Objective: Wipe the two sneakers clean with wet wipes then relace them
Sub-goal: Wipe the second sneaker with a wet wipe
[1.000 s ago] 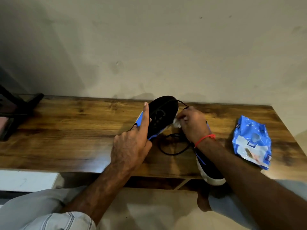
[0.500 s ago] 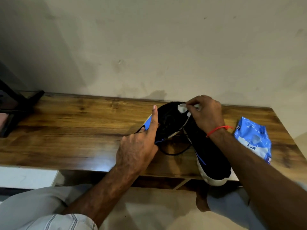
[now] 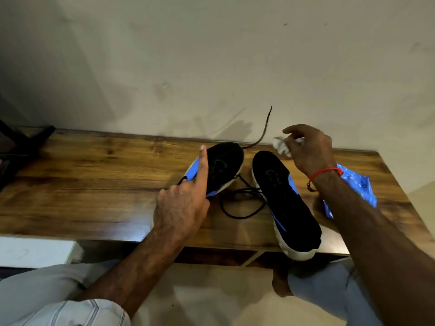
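R hand (image 3: pixel 310 149) lifted off right sneaker (image 3: pixel 286 203), fingers pinching wipe (image 3: pixel 281 145); L hand (image 3: pixel 181 208) grips left sneaker (image 3: pixel 219 168); wipes pack (image 3: pixel 355 187) beside.

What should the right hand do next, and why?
Probably bring the wipe back down onto a sneaker: the right hand holds it raised above the table's far edge, touching neither shoe, while the left hand holds the left sneaker tilted up. A lace is flung up.
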A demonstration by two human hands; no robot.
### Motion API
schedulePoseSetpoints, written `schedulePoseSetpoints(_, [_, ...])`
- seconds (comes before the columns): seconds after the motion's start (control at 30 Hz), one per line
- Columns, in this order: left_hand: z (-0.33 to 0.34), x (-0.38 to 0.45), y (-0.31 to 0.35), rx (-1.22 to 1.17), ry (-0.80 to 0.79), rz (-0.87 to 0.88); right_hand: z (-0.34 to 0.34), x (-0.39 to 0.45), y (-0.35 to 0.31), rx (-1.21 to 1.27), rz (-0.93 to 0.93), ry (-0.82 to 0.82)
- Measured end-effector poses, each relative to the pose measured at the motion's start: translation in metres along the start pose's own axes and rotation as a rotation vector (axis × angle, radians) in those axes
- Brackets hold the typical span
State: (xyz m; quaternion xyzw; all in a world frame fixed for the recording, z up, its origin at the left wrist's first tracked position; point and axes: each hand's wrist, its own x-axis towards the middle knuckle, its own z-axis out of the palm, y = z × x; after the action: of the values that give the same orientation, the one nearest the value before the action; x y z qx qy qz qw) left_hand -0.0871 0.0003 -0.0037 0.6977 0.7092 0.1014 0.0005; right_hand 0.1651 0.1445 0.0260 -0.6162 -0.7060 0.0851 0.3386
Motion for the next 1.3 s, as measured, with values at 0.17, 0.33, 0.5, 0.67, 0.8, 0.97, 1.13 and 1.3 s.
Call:
schedulePoseSetpoints(0.17, [0.002, -0.001, -0.01, 0.007, -0.092, -0.11, -0.004, -0.006, 0.01, -0.014, 0.096, -0.335])
schedulePoseSetpoints(0.33, [0.006, 0.006, -0.006, 0.063, -0.2, -0.147, -0.014, -0.019, 0.029, -0.079, 0.133, -0.399])
schedulePoseSetpoints(0.5, [-0.002, 0.003, 0.05, -0.086, -0.104, 0.279, -0.02, -0.031, 0.045, 0.04, 0.112, -0.42])
schedulePoseSetpoints(0.67, [0.028, -0.007, 0.102, -0.103, -0.298, 0.56, -0.013, -0.045, 0.036, 0.089, -0.092, -0.515])
schedulePoseSetpoints(0.8, [0.038, -0.002, 0.119, -0.095, -0.354, 0.572, 0.005, -0.05, 0.038, 0.029, -0.22, -0.605])
schedulePoseSetpoints(0.97, [0.042, 0.004, 0.127, -0.117, -0.364, 0.563, 0.003, -0.033, 0.078, -0.215, 0.013, -0.404])
schedulePoseSetpoints(1.13, [0.049, 0.004, 0.124, -0.135, -0.336, 0.589, -0.005, -0.036, 0.047, 0.038, -0.136, -0.536])
schedulePoseSetpoints(1.3, [0.051, 0.006, 0.123, -0.135, -0.35, 0.625, 0.022, -0.031, 0.05, -0.238, -0.205, -0.562])
